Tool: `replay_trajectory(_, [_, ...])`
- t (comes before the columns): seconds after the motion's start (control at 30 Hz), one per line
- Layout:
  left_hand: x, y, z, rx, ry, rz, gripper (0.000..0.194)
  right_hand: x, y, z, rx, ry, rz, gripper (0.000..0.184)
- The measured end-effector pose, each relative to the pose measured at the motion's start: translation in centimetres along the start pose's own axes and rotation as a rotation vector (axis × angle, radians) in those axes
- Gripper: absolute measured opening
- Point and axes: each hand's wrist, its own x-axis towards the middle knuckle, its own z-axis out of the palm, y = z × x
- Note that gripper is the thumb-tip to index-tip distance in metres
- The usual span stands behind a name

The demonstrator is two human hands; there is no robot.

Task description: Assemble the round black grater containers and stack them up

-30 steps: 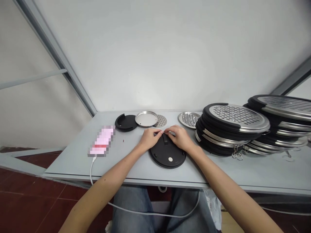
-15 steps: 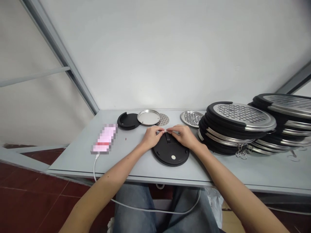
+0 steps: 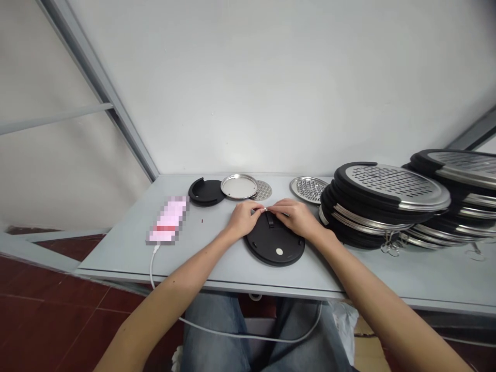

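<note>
Left of the black round base (image 3: 267, 243) on the desk (image 3: 116, 256), your blurred-out phone (image 3: 167, 221) lies with its white cable (image 3: 152, 268) trailing over the desk's front edge. Behind the base and to its left sit a notched black base (image 3: 203, 192), a shallow steel dish (image 3: 239, 186) and a perforated steel plate (image 3: 263, 191). Your left hand (image 3: 243, 219) and right hand (image 3: 294, 217) meet just above the base's far rim, both pinched narrow on a thin metal wire (image 3: 265, 210), too small to make out fully. That wire runs crosswise, its length left to right, with neither hand nearer; a black tab (image 3: 270, 219) on the base lies just below it. Right of the base come a second perforated plate (image 3: 309, 189), then stacked graters (image 3: 387, 206).
</note>
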Motion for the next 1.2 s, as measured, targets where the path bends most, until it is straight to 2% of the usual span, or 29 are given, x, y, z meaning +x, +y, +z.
replay_trajectory(0.23, [-0.11, 0.27, -0.04, 0.008, 0.01, -0.021, 0.015, 0.0, 0.18, 0.23, -0.036, 0.013, -0.004, 0.026])
replay_trajectory(0.47, [-0.21, 0.46, 0.14, 0.003, 0.045, -0.012, 0.016, 0.1, 0.29, 0.52, -0.047, 0.047, -0.114, 0.027])
replay_trajectory(0.73, [0.02, 0.35, 0.1, -0.001, 0.035, -0.007, 0.015, 0.2, 0.51, 0.78, -0.025, 0.048, -0.107, 0.027])
replay_trajectory(1.03, [0.16, 0.08, 0.04, 0.153, -0.001, 0.132, 0.014, 0.26, 0.39, 0.68, -0.029, 0.026, -0.112, 0.027])
replay_trajectory(1.2, [0.24, 0.17, -0.28, 0.237, -0.058, 0.196, 0.014, 0.28, 0.3, 0.67, -0.031, 0.031, -0.116, 0.026])
